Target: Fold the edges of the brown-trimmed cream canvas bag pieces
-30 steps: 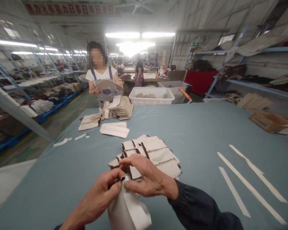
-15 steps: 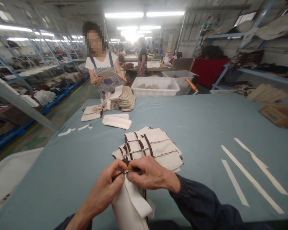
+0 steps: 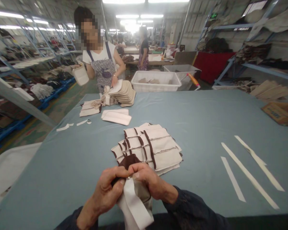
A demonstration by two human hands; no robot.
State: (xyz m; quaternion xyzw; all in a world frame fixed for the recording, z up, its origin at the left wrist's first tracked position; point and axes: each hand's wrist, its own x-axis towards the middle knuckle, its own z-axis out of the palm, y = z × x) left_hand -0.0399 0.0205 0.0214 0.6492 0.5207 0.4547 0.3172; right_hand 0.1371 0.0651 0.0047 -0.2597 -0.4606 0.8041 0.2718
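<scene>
A cream fabric piece (image 3: 124, 207) with a dark brown edge hangs from my two hands near the table's front edge. My left hand (image 3: 108, 188) pinches its upper edge, thumb against bent fingers. Right beside it, my right hand (image 3: 148, 180) grips the same edge, and the fingertips of both hands almost meet. A wide white strip (image 3: 136, 204) dangles from the pinched spot; what lies between the fingertips is hidden. Just beyond my hands, a fanned pile of cream fabric pieces (image 3: 165, 147) with dark brown trim lies on the blue-green table cover (image 3: 201, 127).
Several pale strips (image 3: 249, 174) lie at the right. Two flat cream panels (image 3: 116, 116) and a stack of cream panels (image 3: 127, 92) lie at the far left. A co-worker (image 3: 100, 64) stands behind that stack. White plastic bins (image 3: 156, 87) stand past the far edge.
My hands have shifted slightly, and more of the piece's brown fabric shows above them. The co-worker has moved a panel out to the left and put the other hand on the stack.
</scene>
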